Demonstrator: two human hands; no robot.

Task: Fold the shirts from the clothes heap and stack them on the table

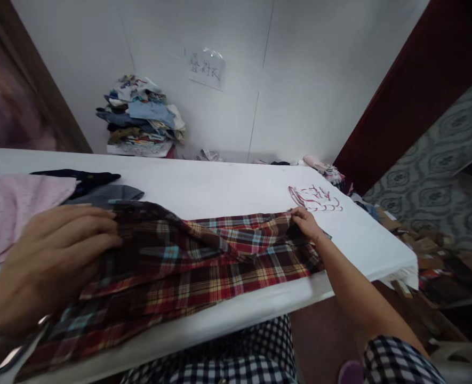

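2 hands on 1 plaid garment, seen from our head camera.

We lay our left hand (54,256) palm down, fingers loosely curled, on the near left part of the red plaid shirt (204,261), gripping its bunched edge; our right hand (305,223) pinches the shirt's far right end between closed fingers. The shirt lies spread across the front of the white table (220,184), partly folded over itself. Just beside our left hand we see a pink garment (15,208) and dark cloth (87,178). Red marks (316,198) show on the table near our right hand. A clothes pile (142,117) stands against the wall, under a paper sign (206,68).
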